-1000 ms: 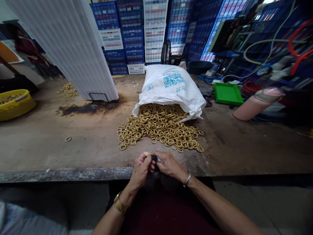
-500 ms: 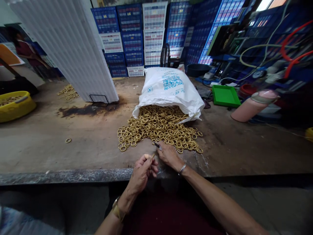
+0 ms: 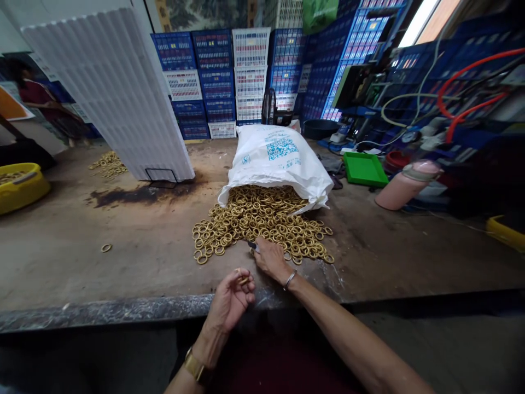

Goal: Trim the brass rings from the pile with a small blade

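Observation:
Brass-coloured rings [image 3: 262,219] spill in a heap from the mouth of a white sack [image 3: 279,158] onto the worktable [image 3: 156,268]. My left hand [image 3: 233,298], near the table's front edge, has its palm turned up and its fingers curled round a ring [image 3: 243,280]. At the front of the heap is my right hand [image 3: 271,261], closed on a small dark-tipped tool [image 3: 252,246]; whether its fingertips also touch a ring is hidden. One loose ring [image 3: 106,248] lies apart on the left.
A white corrugated panel [image 3: 118,98] stands behind left, beside a small ring pile [image 3: 109,164]. A yellow basin [image 3: 22,189] is far left. On the right are a green tray [image 3: 365,169] and a pink bottle [image 3: 404,189]. A person [image 3: 41,98] is back left.
The view has shifted a little. My left hand has turned palm up, and the ring now sits within its curled fingers. My right hand stays at the heap's front edge with the tool.

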Demonstrator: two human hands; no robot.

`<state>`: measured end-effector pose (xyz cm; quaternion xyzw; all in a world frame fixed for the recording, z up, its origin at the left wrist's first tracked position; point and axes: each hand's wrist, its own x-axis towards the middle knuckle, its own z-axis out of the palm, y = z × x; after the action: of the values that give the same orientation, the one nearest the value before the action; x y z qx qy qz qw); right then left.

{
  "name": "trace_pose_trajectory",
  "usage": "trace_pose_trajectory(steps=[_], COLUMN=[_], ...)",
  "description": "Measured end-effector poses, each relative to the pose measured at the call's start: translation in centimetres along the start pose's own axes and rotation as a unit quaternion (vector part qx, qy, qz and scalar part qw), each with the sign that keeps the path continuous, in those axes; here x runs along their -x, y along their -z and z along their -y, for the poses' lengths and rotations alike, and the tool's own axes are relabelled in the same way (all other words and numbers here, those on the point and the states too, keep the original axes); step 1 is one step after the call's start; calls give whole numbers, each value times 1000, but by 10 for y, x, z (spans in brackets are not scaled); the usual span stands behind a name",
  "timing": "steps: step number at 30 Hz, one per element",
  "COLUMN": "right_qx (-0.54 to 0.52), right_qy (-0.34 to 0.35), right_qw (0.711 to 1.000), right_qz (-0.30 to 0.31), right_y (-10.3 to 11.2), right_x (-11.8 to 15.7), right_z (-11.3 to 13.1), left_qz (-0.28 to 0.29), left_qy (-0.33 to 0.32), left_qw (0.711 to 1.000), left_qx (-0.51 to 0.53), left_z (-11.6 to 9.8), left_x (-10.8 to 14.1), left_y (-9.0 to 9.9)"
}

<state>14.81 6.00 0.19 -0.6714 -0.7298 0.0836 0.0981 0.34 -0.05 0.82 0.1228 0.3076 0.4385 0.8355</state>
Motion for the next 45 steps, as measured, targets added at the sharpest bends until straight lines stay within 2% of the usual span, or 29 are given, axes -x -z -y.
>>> trace_pose_trajectory(steps=[4,8,12,15,17,19,23,24,26,31,35,38,41,43,45], right_qx=[-78,-182,-266,-344,-402,-461,-573,-592,-613,-592,-587,-576,-498,-417,-337], right_qy=[53,83,107,73,23,-32,-102,-107,-112,-104,-83,-94,-75,-5,75], right_qw=[995,980,958,936,915,886,793,774,759,786,792,800,860,907,937], right_qz=[-20,-16,-9,-2,9,48,184,198,192,144,145,139,84,54,53], right_y=[0,2,4,5,4,3,2,1,1,3,6,5,1,-1,-2], right_x=[10,25,39,42,41,40,42,42,42,38,37,37,38,41,45], right_z=[-5,-4,-1,2,4,6,7,7,7,9,11,9,4,1,0], left_qz=[-56,-102,-91,-84,-106,-122,-101,-96,-91,-55,-31,-33,-47,-55,-59], left_qy=[-17,-92,-128,-145,-166,-197,-264,-264,-232,-125,-115,-118,-121,-128,-140], left_qw=[998,980,947,924,907,889,865,864,876,927,948,953,954,950,941], left_qx=[-17,-146,-279,-343,-374,-395,-415,-417,-414,-350,-296,-276,-270,-281,-301], left_z=[0,4,8,9,10,10,10,10,10,7,7,8,8,8,8], left_x=[-3,-6,-9,-10,-10,-8,-5,-5,-4,-5,-5,-4,-4,-4,-5], left_y=[-2,-7,-4,-1,-1,-3,-7,-7,-6,-2,-1,-2,-1,0,1])
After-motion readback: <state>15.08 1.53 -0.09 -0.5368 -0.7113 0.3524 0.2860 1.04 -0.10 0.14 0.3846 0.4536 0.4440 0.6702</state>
